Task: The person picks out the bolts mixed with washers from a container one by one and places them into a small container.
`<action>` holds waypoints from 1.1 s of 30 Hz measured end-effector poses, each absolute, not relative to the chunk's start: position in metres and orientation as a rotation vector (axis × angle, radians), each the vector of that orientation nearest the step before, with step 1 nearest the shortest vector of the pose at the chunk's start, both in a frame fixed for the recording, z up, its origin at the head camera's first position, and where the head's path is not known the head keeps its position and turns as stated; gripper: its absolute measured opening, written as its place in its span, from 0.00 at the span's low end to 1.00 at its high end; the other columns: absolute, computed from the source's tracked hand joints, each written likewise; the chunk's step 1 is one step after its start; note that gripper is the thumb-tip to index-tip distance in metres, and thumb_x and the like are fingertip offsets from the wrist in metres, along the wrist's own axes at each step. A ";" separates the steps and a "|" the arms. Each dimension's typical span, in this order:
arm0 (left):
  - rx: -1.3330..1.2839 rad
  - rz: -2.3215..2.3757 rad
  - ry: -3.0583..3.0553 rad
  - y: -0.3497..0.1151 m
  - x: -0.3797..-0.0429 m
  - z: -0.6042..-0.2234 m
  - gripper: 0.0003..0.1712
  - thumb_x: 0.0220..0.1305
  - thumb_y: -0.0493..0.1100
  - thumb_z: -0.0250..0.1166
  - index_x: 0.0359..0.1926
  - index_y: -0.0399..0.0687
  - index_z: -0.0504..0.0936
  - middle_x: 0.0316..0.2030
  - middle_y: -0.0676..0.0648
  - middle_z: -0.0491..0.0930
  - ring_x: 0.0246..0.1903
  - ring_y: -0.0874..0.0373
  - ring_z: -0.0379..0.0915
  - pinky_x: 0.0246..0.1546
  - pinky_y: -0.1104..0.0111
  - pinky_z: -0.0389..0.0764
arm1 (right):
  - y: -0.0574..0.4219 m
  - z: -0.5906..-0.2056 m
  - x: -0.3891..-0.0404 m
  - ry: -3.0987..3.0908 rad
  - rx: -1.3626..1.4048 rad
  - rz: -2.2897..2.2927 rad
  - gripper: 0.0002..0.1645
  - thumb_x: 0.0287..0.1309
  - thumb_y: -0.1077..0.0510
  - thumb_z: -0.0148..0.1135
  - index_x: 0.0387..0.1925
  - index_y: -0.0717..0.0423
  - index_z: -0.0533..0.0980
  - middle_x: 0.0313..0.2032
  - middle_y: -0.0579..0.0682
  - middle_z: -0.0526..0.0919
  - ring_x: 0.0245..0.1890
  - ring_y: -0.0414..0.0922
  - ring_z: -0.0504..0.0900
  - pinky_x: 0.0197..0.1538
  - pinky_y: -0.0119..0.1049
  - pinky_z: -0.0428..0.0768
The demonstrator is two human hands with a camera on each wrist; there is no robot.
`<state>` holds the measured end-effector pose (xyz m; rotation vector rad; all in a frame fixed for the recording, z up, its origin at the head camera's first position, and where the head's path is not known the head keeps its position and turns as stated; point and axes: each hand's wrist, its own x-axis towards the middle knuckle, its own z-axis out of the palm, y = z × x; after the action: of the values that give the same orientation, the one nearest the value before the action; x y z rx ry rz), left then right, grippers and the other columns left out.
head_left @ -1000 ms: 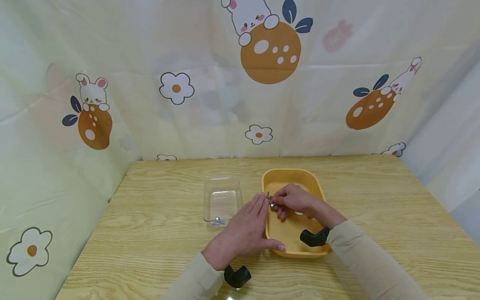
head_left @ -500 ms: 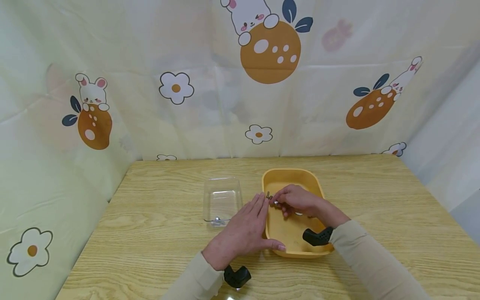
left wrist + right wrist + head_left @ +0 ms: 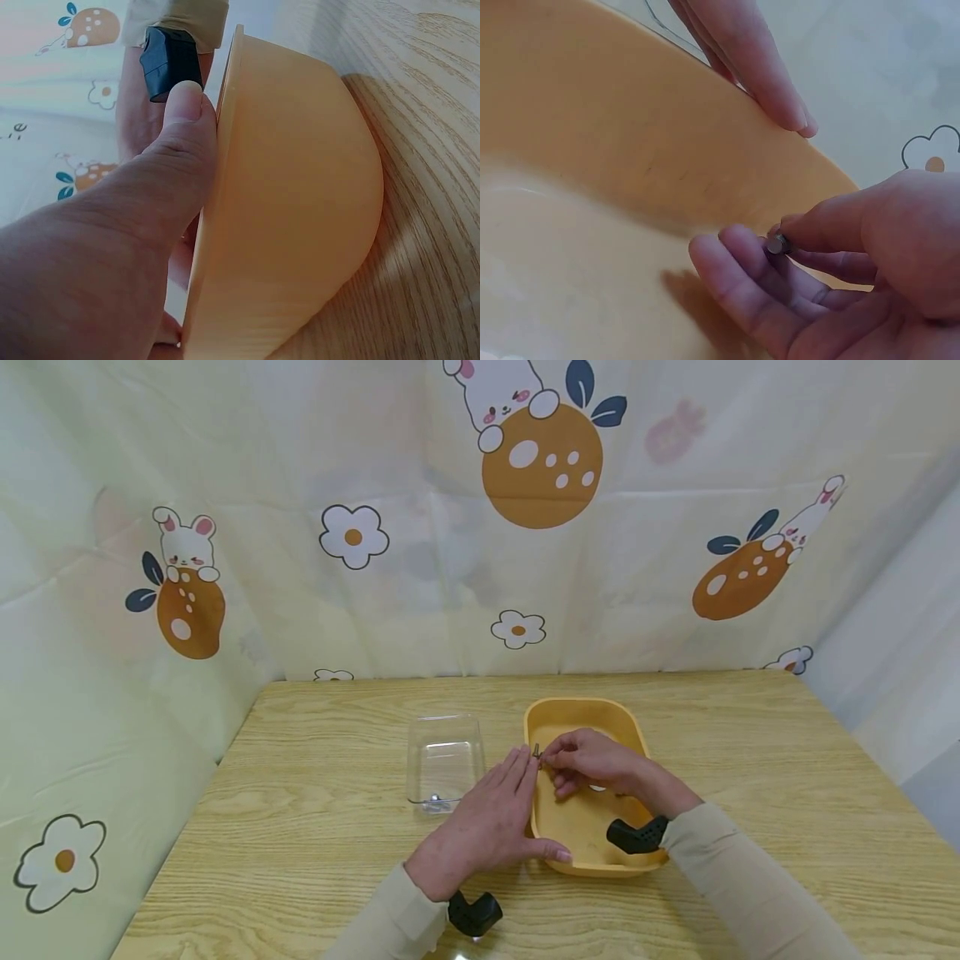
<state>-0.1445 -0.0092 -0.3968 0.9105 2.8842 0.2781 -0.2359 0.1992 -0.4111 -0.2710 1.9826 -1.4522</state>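
Note:
A yellow plastic tub (image 3: 573,827) stands on the table, seen from outside in the left wrist view. My left hand (image 3: 491,827) rests along its left rim, fingers straight and thumb lying over the near edge. Over the tub's inside, my right hand (image 3: 588,760) pinches a small metal piece (image 3: 778,244) with a round, flat end between thumb and fingers. Only that end shows clearly, so its exact kind is hidden. Small dark metal bits (image 3: 536,751) appear by the tub's left rim, next to the left fingertips.
Left of the tub is a clear plastic box (image 3: 446,764) with a small shiny metal thing (image 3: 435,799) near its front. A patterned curtain (image 3: 420,568) hangs behind the wooden table (image 3: 315,827). Black devices sit at both wrists.
My right hand has shifted slightly right, and its fingers have turned so the shiny end of the piece no longer shows in the head view. The left hand stays put.

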 end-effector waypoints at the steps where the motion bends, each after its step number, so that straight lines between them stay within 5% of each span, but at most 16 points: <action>1: 0.915 0.279 2.886 -0.009 -0.144 -0.397 0.70 0.51 0.84 0.51 0.78 0.39 0.44 0.78 0.39 0.46 0.78 0.48 0.41 0.76 0.58 0.57 | 0.199 -0.411 -0.236 1.972 -0.263 -1.466 0.18 0.73 0.65 0.47 0.56 0.77 0.69 0.34 0.57 0.80 0.30 0.44 0.85 0.43 0.41 0.88; 13: 0.935 0.295 2.899 -0.008 -0.146 -0.400 0.70 0.52 0.83 0.52 0.78 0.39 0.44 0.78 0.38 0.46 0.78 0.48 0.42 0.76 0.59 0.56 | 0.202 -0.412 -0.237 1.954 -0.280 -1.565 0.18 0.72 0.67 0.47 0.56 0.77 0.70 0.47 0.67 0.82 0.45 0.51 0.87 0.52 0.45 0.85; 33: 0.841 0.454 2.890 -0.031 -0.151 -0.391 0.68 0.55 0.80 0.57 0.77 0.35 0.47 0.78 0.37 0.45 0.77 0.48 0.45 0.75 0.59 0.57 | 0.207 -0.393 -0.240 1.982 -0.238 -1.679 0.23 0.73 0.64 0.49 0.59 0.81 0.66 0.49 0.69 0.82 0.43 0.50 0.88 0.50 0.41 0.86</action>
<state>-0.1508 -0.0307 -0.3914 0.8412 2.8895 0.4544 -0.2401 0.2074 -0.3932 -0.2382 1.9819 -1.6788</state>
